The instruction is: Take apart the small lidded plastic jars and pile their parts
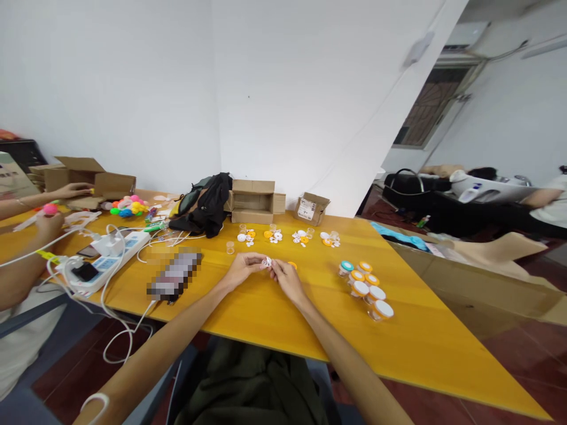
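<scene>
My left hand (244, 268) and my right hand (284, 276) meet over the yellow table (274, 319), fingers pinched together on a small white perforated disc (266, 261). An orange cap (292, 265) lies just behind my right hand. Several small jars with orange, teal and white lids (367, 288) stand in a cluster to my right. Further back, small piles of white and orange parts (274, 236) and clear cups (230, 247) lie in a row.
Cardboard boxes (253, 200) and a black bag (207, 206) sit at the far edge. A power strip with cables (113, 254) and a blurred phone (175, 274) lie at left. Another person's hands (73, 190) work with colourful balls (128, 206) at far left.
</scene>
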A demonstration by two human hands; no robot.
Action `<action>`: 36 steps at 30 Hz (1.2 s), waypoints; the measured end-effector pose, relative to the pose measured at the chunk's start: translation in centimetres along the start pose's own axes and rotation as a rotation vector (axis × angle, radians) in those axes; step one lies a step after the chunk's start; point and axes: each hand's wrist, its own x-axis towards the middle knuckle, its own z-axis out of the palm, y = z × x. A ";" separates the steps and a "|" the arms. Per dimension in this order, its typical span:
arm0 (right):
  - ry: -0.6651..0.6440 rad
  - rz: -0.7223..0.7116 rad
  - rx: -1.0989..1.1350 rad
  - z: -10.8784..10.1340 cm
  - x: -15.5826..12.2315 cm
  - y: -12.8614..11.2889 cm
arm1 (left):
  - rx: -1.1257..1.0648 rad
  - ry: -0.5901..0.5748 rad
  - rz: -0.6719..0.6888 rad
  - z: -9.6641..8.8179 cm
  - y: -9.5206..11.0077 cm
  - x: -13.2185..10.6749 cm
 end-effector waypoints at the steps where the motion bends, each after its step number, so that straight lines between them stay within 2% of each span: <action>1: 0.008 0.012 0.010 0.0 0.0 -0.1 | 0.029 0.007 0.013 -0.1 -0.1 0.1; 8: 0.087 0.029 -0.018 0.1 -0.2 -0.5 | 0.442 0.118 0.185 -1.2 -0.9 0.2; 14: 0.073 0.007 -0.037 -0.2 -0.3 -0.7 | 0.643 0.148 0.281 -1.3 -0.6 -0.2; 18: 0.071 0.005 0.001 -0.2 -0.4 -0.7 | 0.576 0.116 0.284 -0.8 0.1 -0.4; 24: 0.056 0.043 0.113 0.2 -0.5 -0.9 | 0.345 -0.006 0.128 -0.2 0.4 -0.4; 32: 0.011 0.050 0.173 0.3 -0.5 -0.4 | 0.206 0.058 0.093 -0.3 0.6 -0.3; 36: -0.015 0.038 0.149 0.1 -0.5 -0.3 | 0.180 0.026 0.099 -0.2 0.6 -0.4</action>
